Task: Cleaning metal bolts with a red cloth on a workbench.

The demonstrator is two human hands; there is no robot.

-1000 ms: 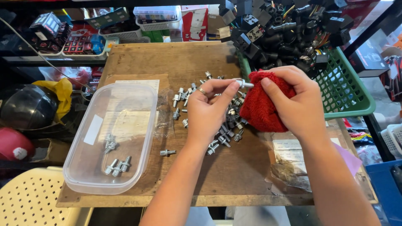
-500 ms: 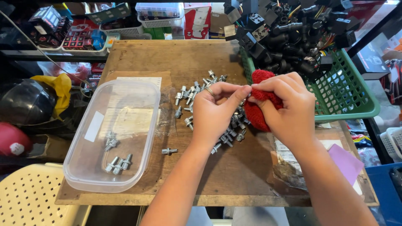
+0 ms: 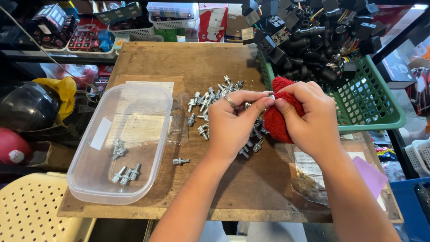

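My left hand (image 3: pixel 235 121) pinches a small metal bolt (image 3: pixel 271 96) at its fingertips, pressed into a red cloth (image 3: pixel 277 117) that my right hand (image 3: pixel 309 118) grips. Both hands meet above a pile of several loose silver bolts (image 3: pixel 210 101) on the wooden board (image 3: pixel 201 62). A single bolt (image 3: pixel 181 161) lies apart, nearer me. To the left sits a clear plastic tub (image 3: pixel 148 96) holding several bolts (image 3: pixel 125 172).
A green basket (image 3: pixel 376 112) heaped with black electrical plugs stands at the right rear. A clear bag with paper (image 3: pixel 309 172) and a pink sheet (image 3: pixel 371 177) lie at the right. A white perforated chair (image 3: pixel 31 210) and a helmet (image 3: pixel 24 105) are at the left.
My left hand has brought the bolt into the red cloth and both hands have closed together over it. The view has shifted slightly.
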